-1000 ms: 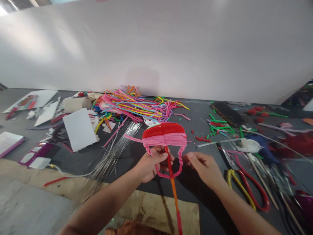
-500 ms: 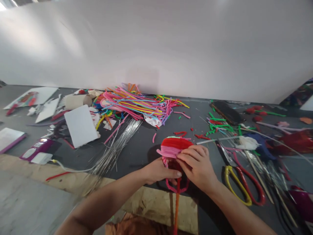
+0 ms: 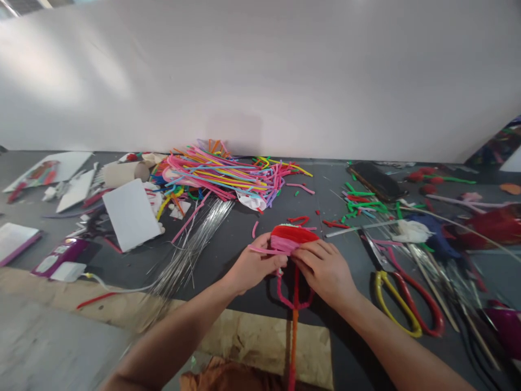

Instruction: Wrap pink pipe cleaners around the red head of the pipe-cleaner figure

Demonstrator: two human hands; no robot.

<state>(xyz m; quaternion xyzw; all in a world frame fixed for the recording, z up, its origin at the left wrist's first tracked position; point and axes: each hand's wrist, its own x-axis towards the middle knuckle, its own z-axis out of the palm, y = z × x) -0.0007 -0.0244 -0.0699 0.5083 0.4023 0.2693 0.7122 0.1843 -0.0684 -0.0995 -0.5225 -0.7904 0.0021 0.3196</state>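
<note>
Between my two hands is a pipe-cleaner piece (image 3: 293, 234), its rounded top red with a green rim and its lower band pink. A pink loop (image 3: 281, 290) and a red-to-orange stem (image 3: 294, 331) hang below it. My left hand (image 3: 258, 260) pinches the left side, where a loose pink pipe-cleaner end (image 3: 260, 250) sticks out leftward. My right hand (image 3: 328, 269) grips the right side, fingers bent over the pink band. Parts of the piece behind the fingers are hidden.
A heap of coloured pipe cleaners (image 3: 220, 174) lies at the back, with a bundle of thin wires (image 3: 195, 250) in front. Scissors (image 3: 401, 296) with yellow and red handles lie right of my hands, a phone (image 3: 376, 180) beyond. A white card (image 3: 131, 214) is at left.
My left hand has moved up from the stem and loop to the left edge of the pink band. My right hand stays on the piece.
</note>
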